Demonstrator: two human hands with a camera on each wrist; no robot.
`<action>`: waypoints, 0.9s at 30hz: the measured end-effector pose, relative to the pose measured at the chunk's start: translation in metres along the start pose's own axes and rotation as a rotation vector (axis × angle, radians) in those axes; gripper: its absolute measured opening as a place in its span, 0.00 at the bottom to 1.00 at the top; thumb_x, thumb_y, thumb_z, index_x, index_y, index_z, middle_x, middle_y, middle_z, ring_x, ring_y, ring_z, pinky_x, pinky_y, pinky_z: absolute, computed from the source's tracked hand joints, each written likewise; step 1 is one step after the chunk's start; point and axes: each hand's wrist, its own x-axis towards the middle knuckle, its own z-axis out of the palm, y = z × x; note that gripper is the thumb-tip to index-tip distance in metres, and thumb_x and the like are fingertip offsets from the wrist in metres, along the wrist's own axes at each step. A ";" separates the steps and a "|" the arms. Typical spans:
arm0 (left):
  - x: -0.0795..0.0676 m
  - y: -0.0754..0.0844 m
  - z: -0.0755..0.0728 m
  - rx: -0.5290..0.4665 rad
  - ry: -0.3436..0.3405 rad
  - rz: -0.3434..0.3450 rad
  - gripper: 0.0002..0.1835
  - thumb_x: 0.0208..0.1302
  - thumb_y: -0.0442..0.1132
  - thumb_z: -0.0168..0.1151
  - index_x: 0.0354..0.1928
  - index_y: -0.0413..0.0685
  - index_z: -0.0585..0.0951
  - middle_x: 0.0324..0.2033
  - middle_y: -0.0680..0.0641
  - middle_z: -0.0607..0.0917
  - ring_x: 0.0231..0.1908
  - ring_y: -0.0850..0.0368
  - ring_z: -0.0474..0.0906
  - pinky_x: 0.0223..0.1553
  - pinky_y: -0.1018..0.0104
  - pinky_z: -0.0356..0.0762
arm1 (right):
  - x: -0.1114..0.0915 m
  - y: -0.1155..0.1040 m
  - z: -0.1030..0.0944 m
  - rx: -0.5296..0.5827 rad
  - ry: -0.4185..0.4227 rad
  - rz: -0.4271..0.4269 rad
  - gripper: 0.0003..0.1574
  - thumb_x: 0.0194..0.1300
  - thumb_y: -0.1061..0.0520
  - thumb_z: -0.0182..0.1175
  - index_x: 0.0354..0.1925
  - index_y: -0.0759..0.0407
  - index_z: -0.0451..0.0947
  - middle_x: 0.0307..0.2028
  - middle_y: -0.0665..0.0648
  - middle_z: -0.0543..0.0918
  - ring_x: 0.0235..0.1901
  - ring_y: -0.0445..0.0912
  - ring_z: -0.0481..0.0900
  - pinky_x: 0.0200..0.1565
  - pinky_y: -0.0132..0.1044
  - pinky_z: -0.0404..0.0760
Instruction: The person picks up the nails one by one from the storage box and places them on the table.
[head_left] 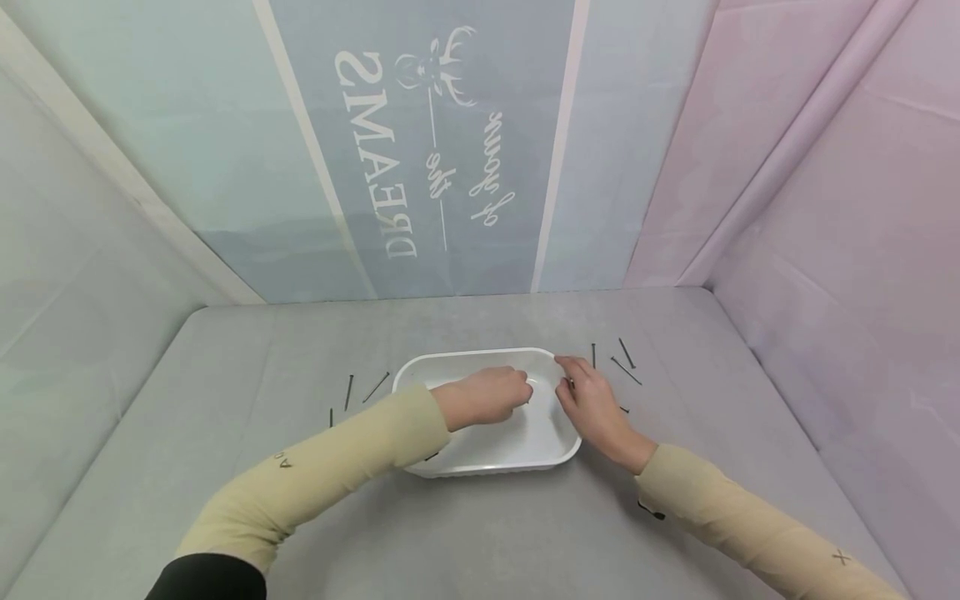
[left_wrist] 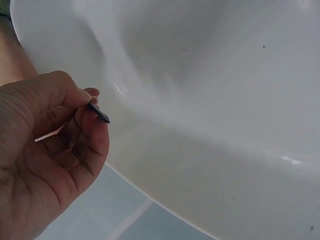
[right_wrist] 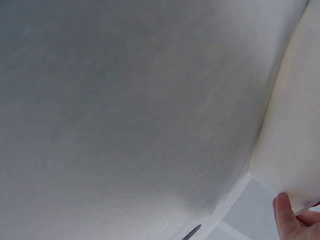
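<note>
A white oblong tray (head_left: 495,462) stands on the grey table. My left hand (head_left: 491,396) reaches over its inside. In the left wrist view, that hand pinches a dark nail (left_wrist: 99,113) between thumb and fingers, and only the pointed end shows. My right hand (head_left: 596,412) grips the tray's right rim. The right wrist view shows its fingers (right_wrist: 284,212) against the tray's outer wall (right_wrist: 287,125) at one corner.
Loose nails lie left of the tray, among them one nail (head_left: 377,387) near its corner. Several more, including a nail (head_left: 627,353), lie to its right. Printed fabric walls (head_left: 450,275) enclose the grey table (head_left: 480,533) at the back and sides.
</note>
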 end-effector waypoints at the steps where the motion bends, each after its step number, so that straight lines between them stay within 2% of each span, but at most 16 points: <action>1: -0.001 -0.001 0.000 0.001 0.011 0.001 0.04 0.54 0.31 0.59 0.30 0.47 0.79 0.26 0.50 0.77 0.27 0.55 0.74 0.30 0.67 0.71 | 0.000 0.000 0.000 0.003 0.002 -0.001 0.22 0.61 0.67 0.50 0.55 0.69 0.69 0.49 0.63 0.74 0.39 0.47 0.78 0.36 0.31 0.79; 5: -0.004 -0.002 0.000 -0.007 0.040 0.002 0.05 0.53 0.30 0.59 0.30 0.47 0.79 0.25 0.50 0.76 0.26 0.55 0.74 0.28 0.67 0.71 | 0.000 0.001 0.001 0.005 0.004 -0.003 0.22 0.60 0.67 0.50 0.54 0.69 0.69 0.49 0.63 0.74 0.37 0.46 0.78 0.35 0.31 0.79; 10: -0.008 -0.005 -0.002 -0.035 0.044 -0.004 0.05 0.53 0.30 0.59 0.31 0.47 0.80 0.25 0.50 0.76 0.25 0.55 0.74 0.28 0.68 0.70 | 0.001 0.001 0.002 0.003 0.006 0.005 0.22 0.60 0.67 0.50 0.54 0.69 0.69 0.49 0.63 0.74 0.36 0.45 0.77 0.34 0.30 0.79; 27: -0.022 -0.010 -0.013 -0.126 0.037 -0.046 0.10 0.54 0.28 0.59 0.40 0.43 0.80 0.35 0.48 0.80 0.35 0.55 0.78 0.37 0.72 0.74 | 0.000 0.002 0.004 -0.012 0.015 -0.003 0.23 0.59 0.67 0.49 0.54 0.69 0.69 0.48 0.63 0.75 0.37 0.47 0.78 0.34 0.30 0.80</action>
